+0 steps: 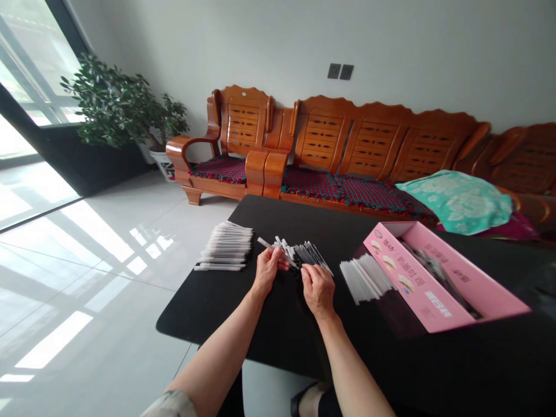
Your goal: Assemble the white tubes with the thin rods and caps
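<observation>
My left hand (266, 272) is closed around a slim pen (266, 244) with a translucent white barrel, held at a slant above the black table. Close to the pen's lower end, my right hand (319, 291) has its fingers pinched together; what they grip is too small to make out. Just beyond my hands lie a few white pen caps (284, 245) and a bunch of dark pen refills (311, 253). A neat row of white pens (228, 246) lies to the left. Translucent pen barrels (365, 278) are heaped to the right.
On the right of the black table (208, 307) stands an open pink box (417, 278) with dark contents. A wooden bench (356, 139) with woven cushions and a turquoise cloth (460, 200) is behind the table. A potted plant (125, 110) stands by the window.
</observation>
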Tool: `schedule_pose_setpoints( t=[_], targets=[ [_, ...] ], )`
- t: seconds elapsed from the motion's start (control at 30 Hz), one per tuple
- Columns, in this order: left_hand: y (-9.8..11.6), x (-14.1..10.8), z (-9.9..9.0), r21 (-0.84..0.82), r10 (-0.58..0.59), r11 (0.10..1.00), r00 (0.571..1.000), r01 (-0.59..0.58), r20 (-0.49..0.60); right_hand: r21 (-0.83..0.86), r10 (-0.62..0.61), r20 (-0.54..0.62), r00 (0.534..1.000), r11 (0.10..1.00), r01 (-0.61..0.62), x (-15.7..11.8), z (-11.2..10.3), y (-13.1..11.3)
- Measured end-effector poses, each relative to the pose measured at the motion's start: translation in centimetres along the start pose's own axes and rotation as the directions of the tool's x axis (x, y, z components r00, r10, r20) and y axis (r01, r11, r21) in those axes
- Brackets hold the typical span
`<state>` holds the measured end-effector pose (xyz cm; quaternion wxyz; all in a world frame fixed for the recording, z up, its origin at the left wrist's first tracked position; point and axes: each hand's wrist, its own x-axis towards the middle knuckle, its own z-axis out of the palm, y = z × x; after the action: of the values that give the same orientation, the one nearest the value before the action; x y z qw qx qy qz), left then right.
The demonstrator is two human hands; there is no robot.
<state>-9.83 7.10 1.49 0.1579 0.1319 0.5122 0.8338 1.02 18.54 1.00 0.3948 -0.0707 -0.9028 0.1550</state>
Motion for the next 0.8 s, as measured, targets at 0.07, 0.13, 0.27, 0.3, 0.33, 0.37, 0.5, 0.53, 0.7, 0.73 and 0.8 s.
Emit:
schedule_pose_setpoints(
  t=[0.07,0.13,0.27,0.3,0.33,0.37,0.5,0.53,0.7,0.73,0.8],
  targets=[
    [0.0,0.0,0.1,0.013,-0.015,1.0,0.999,0.014,0.042,-0.002,-0.042,0.025,0.999,0.999,0.042,0.1,-0.1,-0.2],
    [0.2,0.1,-0.1,0.016,0.0,1.0,1.0,-0.001,0.029,-0.004,-0.055,0.035,0.998,0.998,0.055,0.1,-0.2,0.2],
    [0.8,1.0,-1.5,-0.021,0.152,0.987,0.967,-0.16,-0.205,-0.047,0.045,-0.032,0.998,0.998,-0.046,-0.2,-0.9,2.5],
    [1.0,1.1,-1.8,-0.026,0.18,0.981,0.95,-0.193,-0.257,-0.07,0.085,-0.055,0.995,0.994,-0.089,-0.4,-1.1,3.2],
    [1.2,1.2,-2.1,-0.028,0.197,0.976,0.937,-0.214,-0.288,-0.098,0.121,-0.075,0.99,0.987,-0.128,-0.5,-1.3,3.8],
    [1.3,1.3,-2.2,-0.027,0.202,0.975,0.934,-0.22,-0.296,-0.126,0.15,-0.092,0.984,0.979,-0.161,-0.6,-1.4,4.4],
    [1.4,0.9,-2.0,0.008,0.163,0.986,0.974,-0.164,-0.155,-0.22,0.193,-0.129,0.973,0.951,-0.218,-0.8,-1.4,5.3],
    [1.4,0.8,-1.8,0.017,0.147,0.989,0.983,-0.146,-0.106,-0.229,0.197,-0.133,0.971,0.947,-0.224,-0.8,-1.4,5.2],
    [1.1,-0.1,-0.7,-0.018,0.001,1.0,0.985,0.002,0.174,-0.009,0.176,-0.121,0.977,0.984,-0.178,-0.1,-1.3,2.6],
    [1.1,-0.3,-0.5,-0.02,-0.031,0.999,0.973,0.036,0.227,0.096,0.16,-0.096,0.983,0.984,-0.151,0.1,-1.2,1.8],
    [1.1,-0.7,-0.2,-0.008,-0.069,0.997,0.952,0.075,0.3,0.29,0.148,-0.003,0.989,0.947,-0.141,0.2,-1.0,0.2]
  ],
)
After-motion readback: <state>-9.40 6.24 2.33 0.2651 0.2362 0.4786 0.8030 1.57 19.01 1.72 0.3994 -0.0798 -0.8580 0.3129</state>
